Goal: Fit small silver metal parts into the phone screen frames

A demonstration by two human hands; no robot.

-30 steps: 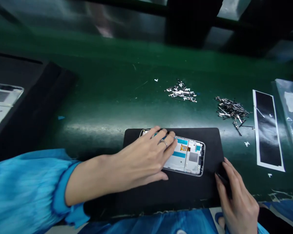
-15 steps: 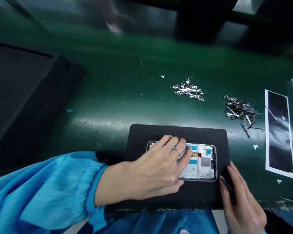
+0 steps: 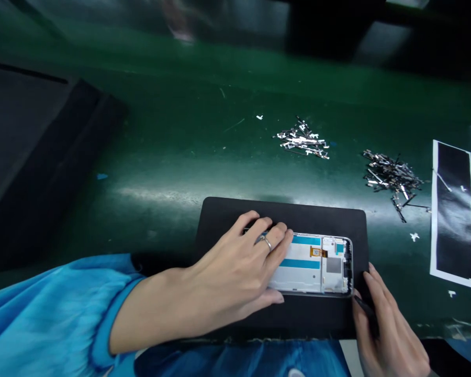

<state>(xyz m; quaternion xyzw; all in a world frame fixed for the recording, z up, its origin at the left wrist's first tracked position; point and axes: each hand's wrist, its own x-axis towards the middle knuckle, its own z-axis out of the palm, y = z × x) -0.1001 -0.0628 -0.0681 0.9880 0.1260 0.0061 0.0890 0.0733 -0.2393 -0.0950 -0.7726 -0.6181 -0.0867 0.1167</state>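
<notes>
An open phone frame [image 3: 298,277] lies on a black mat [image 3: 317,317]; blue strips and a small orange flex cable show inside it. My left hand [image 3: 235,272] spans the left part of the frame, fingertips at the far edge and thumb at the near edge, gripping it and hiding that end. At the mat's right edge, my right hand [image 3: 392,330] is closed around a slim black tool [image 3: 364,306]. The tool's tip is close to the frame's lower right corner; its exact kind cannot be made out.
Two piles of small metallic strips, a left pile [image 3: 303,140] and a right pile [image 3: 392,175], lie beyond the mat on the green table [image 3: 172,157]. A white-bordered black sheet [image 3: 455,220] is at right. A large dark tray [image 3: 19,141] stands at left.
My left hand has slid left along the phone frame, uncovering more of its middle. The frame sits slightly farther right and nearer the tool. My right hand has barely moved.
</notes>
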